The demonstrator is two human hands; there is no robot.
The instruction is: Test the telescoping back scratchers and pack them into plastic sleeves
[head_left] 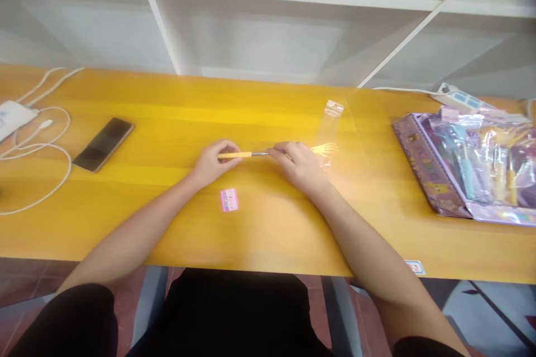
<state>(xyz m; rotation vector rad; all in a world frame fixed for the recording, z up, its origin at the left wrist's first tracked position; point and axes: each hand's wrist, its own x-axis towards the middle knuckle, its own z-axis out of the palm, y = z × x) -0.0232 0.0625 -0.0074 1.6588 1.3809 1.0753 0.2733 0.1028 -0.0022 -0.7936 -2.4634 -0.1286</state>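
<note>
A back scratcher with a yellow handle, a thin metal rod and a yellow hand-shaped head lies crosswise between my hands. My left hand is closed around the handle. Closed over the rod's other side, my right hand hides part of it, and the head shows just past that hand. A clear plastic bag lies flat on the table behind the head. Nearer to me is a small pink card, below the handle.
A black phone and white cables lie on the yellow table at left. At right stands an open purple box with several bagged items, a power strip behind it. White shelving borders the back.
</note>
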